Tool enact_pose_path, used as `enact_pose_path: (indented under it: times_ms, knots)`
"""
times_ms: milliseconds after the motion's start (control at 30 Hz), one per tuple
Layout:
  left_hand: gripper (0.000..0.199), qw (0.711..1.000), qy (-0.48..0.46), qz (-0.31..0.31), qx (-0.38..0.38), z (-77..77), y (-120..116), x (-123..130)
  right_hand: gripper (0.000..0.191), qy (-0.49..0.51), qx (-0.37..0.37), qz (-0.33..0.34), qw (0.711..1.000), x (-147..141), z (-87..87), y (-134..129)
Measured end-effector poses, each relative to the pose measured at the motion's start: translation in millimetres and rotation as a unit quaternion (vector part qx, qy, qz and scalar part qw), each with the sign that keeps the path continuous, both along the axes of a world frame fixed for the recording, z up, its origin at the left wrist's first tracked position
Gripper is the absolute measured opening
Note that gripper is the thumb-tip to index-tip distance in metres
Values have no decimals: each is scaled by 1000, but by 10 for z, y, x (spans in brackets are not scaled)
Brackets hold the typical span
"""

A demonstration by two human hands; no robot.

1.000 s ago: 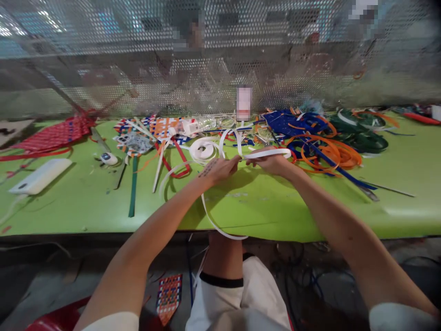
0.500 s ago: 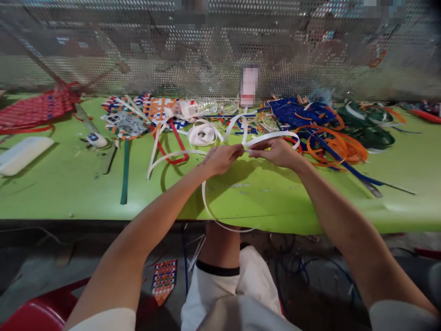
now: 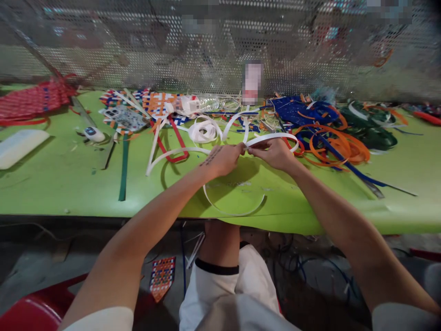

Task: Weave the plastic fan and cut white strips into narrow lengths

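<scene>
Over the green table, my left hand (image 3: pixel 228 158) pinches the white plastic strap (image 3: pixel 272 138) where its lengths meet. My right hand (image 3: pixel 272 151) grips the same strap just beside it, and the fingertips of both hands nearly touch. From there the strap bends into loops above and right of my hands. One length runs out to the left, and a thin curved end (image 3: pixel 234 214) hangs below, close to the table's front edge. Behind my left hand lies a white coiled strap (image 3: pixel 203 131). My fingers hide the exact crossing of the strap.
Left on the green table (image 3: pixel 79 193) are a white block (image 3: pixel 22 147), a phone (image 3: pixel 126 118), a red strap (image 3: pixel 177 138) and a green strip (image 3: pixel 124 170). Orange coils (image 3: pixel 339 145) and blue straps (image 3: pixel 299 112) lie right. A perforated metal panel (image 3: pixel 148 59) rises behind.
The thin lower end of the white strap has lifted from below the table edge and now curls up over the tabletop. Both hands stay in nearly the same place, still gripping the strap.
</scene>
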State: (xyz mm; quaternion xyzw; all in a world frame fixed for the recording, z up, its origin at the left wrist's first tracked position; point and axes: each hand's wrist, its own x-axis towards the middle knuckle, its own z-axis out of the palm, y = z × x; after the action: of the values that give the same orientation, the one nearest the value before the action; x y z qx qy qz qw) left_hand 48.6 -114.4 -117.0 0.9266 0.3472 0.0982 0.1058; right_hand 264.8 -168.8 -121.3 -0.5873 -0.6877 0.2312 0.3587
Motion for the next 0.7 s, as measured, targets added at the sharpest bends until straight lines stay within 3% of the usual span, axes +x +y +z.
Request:
enact_pose_path:
  times_ms: [100,200,300,367,433,500,533,600,700]
  knots:
    - [36,1000,-12,-6,-6,-59,-10,27,32,-3,-9,-21,1000,36,-5,27]
    - [43,1000,-25,-3,-7,-105,-9,54,24,-83,12,-2,996,42,-4,42]
    - [39,999,-39,-4,-6,-156,35,61,26,-220,101,77,967,-21,91,-64]
    - [36,998,-64,-5,-21,-173,88,48,25,-237,183,91,950,-46,240,-213]
    - [35,993,-100,-9,-56,-160,150,23,29,-153,271,2,950,23,424,-356]
    - [34,987,-136,-14,-82,-116,212,-4,37,-42,320,-140,936,230,565,-409]
    - [35,985,-147,-18,-93,-88,240,-15,40,-14,300,-182,936,377,593,-389]
    - [37,979,-163,-19,-117,-39,286,-30,32,-59,217,-233,946,696,543,-270]
    - [39,967,-205,-7,-148,-14,324,-30,29,-201,-6,-248,947,1016,287,-28]
